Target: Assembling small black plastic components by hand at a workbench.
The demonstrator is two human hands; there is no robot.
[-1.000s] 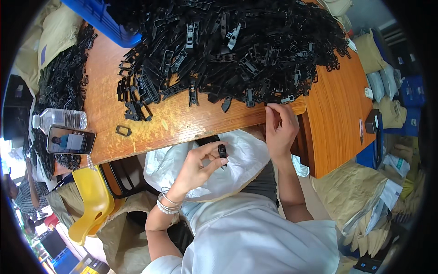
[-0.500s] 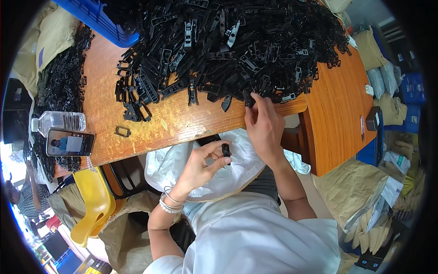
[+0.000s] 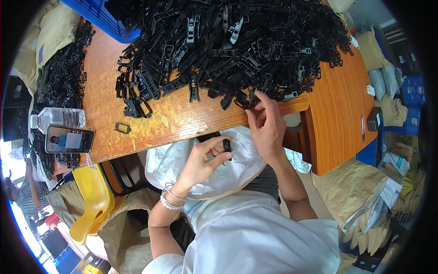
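A large heap of small black plastic clip-like parts (image 3: 219,59) covers the far side of the wooden table (image 3: 182,124). My left hand (image 3: 201,160), with bracelets on its wrist, pinches a small black plastic part (image 3: 227,146) between thumb and fingers over a white plastic bag (image 3: 166,166) at my lap. At the heap's near edge, my right hand (image 3: 268,128) has its thumb and index finger spread apart. Loose black parts (image 3: 242,99) lie right by those fingertips; whether they touch them is hard to see.
One black frame piece (image 3: 122,128) lies alone on the table. A phone (image 3: 69,139) and a clear bottle (image 3: 59,118) stand at the left near a second black heap (image 3: 59,91). A blue basket (image 3: 102,20) sits far left; a yellow chair (image 3: 93,198) stands below the table.
My right thumb and index finger have parted from the dark part they pinched at the heap's edge. My left hand has barely moved, still holding its black part.
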